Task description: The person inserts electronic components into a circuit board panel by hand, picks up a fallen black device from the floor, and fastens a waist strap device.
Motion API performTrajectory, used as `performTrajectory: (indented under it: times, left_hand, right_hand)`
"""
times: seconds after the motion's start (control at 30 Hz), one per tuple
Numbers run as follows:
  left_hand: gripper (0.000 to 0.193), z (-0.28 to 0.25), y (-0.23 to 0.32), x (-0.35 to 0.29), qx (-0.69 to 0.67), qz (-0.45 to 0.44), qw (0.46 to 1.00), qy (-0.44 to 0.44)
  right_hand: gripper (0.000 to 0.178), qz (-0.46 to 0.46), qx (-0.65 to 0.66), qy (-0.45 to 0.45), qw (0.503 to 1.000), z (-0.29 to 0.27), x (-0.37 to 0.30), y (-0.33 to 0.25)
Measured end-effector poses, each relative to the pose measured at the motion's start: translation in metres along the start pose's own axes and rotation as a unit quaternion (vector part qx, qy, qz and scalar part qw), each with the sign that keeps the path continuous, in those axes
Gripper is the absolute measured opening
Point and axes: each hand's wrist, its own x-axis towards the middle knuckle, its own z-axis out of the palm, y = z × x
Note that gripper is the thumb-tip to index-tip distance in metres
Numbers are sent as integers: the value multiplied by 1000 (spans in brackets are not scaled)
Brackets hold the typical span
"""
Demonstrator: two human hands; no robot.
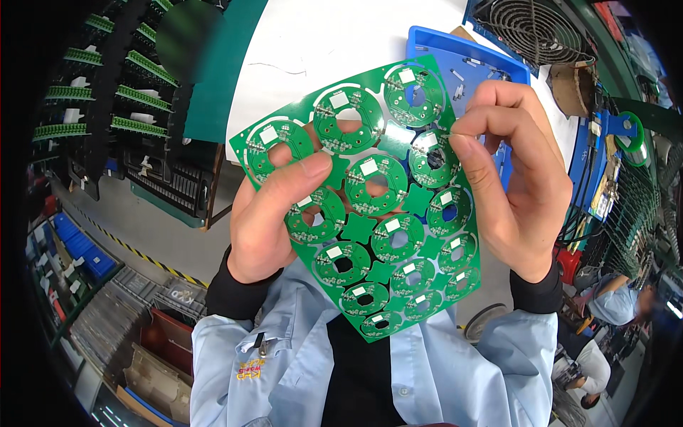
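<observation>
A green circuit board panel (357, 228) is held up tilted in front of me, with several ring-shaped boards in rows. Each ring carries a white square and small parts around its centre hole. My left hand (267, 220) grips the panel's left side, thumb on the face and fingers behind it, some showing through the holes. At the upper right edge, my right hand (523, 164) is closed in a pinch, thumb and forefinger tips together beside a ring. Something thin and pale shows at those fingertips, too small to name.
Behind the panel is a blue tray (469, 44) holding several small dark parts, on a white work surface (341, 35). A round fan grille (533, 28) stands at far right. Black racks (171, 128) with green boards rise at left. Another person (615, 306) sits far right.
</observation>
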Motion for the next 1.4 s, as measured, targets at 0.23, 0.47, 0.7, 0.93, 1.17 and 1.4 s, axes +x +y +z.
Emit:
performTrajectory:
  times: [0.23,0.47,0.7,0.93,1.17,1.4]
  left_hand:
    - [47,-2,1,3,18,5,1000,-16]
    - [45,-10,-4,6,-29,11,1000,-4]
    - [43,-56,-4,5,-46,8,999,24]
    - [40,-53,-5,0,-33,17,997,73]
    - [39,-55,-7,2,-29,13,996,79]
    - [42,-63,-7,1,-29,14,998,45]
  right_hand:
    - [14,-10,-16,-2,1000,1,-3,-1]
    - [19,-23,-58,-13,998,-5,-5,2]
    - [10,127,-143,21,981,-21,-1,52]
    - [9,72,-179,-1,981,-3,2,65]
    - [6,46,-208,10,977,6,2,69]
    - [15,-24,-282,-19,959,8,3,74]
